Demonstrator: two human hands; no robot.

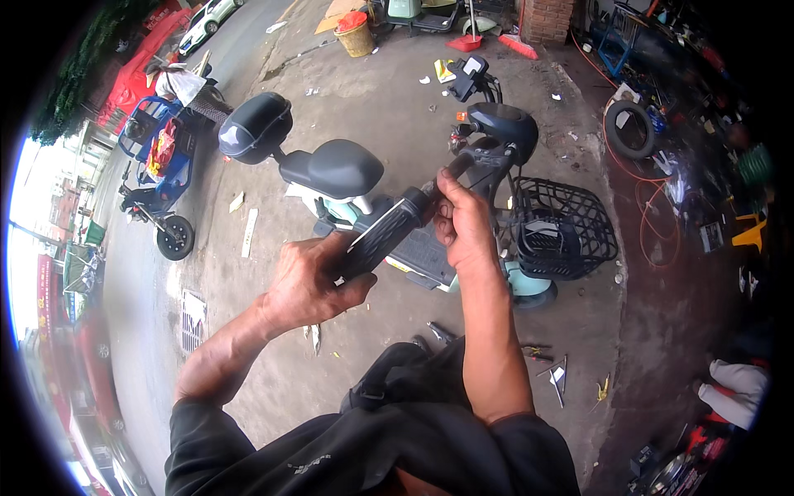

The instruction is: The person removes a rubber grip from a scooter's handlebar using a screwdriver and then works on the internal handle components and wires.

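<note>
A black, ribbed handlebar grip [385,235] slants across the middle, in line with the handlebar of the electric scooter [335,168]. My left hand [308,279] is closed round the grip's outer, near end. At its inner end, my right hand [465,221] has its fingers curled in, with thumb and forefinger against the dark bar. What lies under those fingers is hidden. Black seat, pale green body and a rear top box [256,126] belong to the scooter. A black wire basket [556,234] hangs at its front, right of my right hand.
Pliers [603,388] and other tools lie on the ground to the lower right. A loose tyre [630,130] and an orange hose [653,236] are at the right. A blue three-wheeled cart [169,157] stands left, with a bending person [184,87] nearby. A bucket [356,40] stands behind.
</note>
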